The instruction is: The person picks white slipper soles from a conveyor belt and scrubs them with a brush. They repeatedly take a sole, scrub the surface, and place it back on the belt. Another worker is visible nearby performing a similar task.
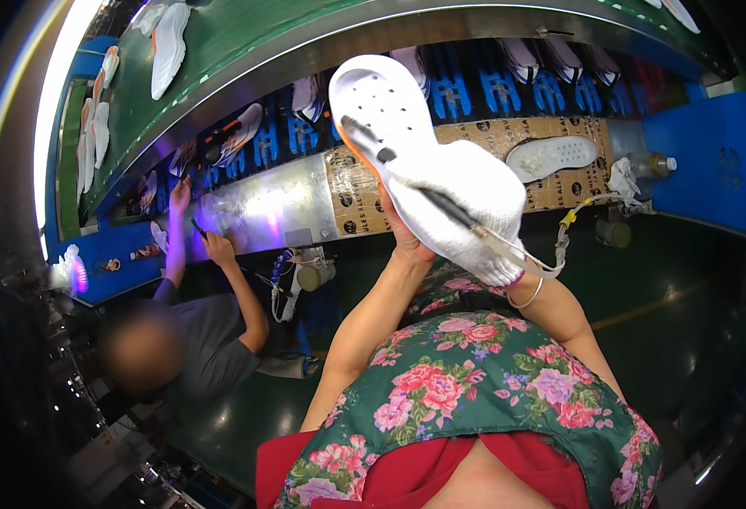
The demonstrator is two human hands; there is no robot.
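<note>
My bare left hand (407, 233) is wrapped round the lower part of a white shoe sole (381, 93), held up at a tilt above the bench. Small dark holes dot its upper face, and orange runs along its left edge. A white knit glove covers my right hand (479, 191), which is closed on a dark-handled brush (448, 208) with a thin tube at its rear end. The brush's blurred dark tip lies over the sole's inner face, near the middle. Glove and brush hide part of the sole's lower half.
Patterned cardboard (360, 191) covers part of the metal bench; another sole (551, 159) lies on it. Shoes hang along blue racks (500, 89) behind. More soles (169, 51) sit on the green conveyor above. To the left, a co-worker (212, 339) works at the same bench. A bottle (651, 164) stands right.
</note>
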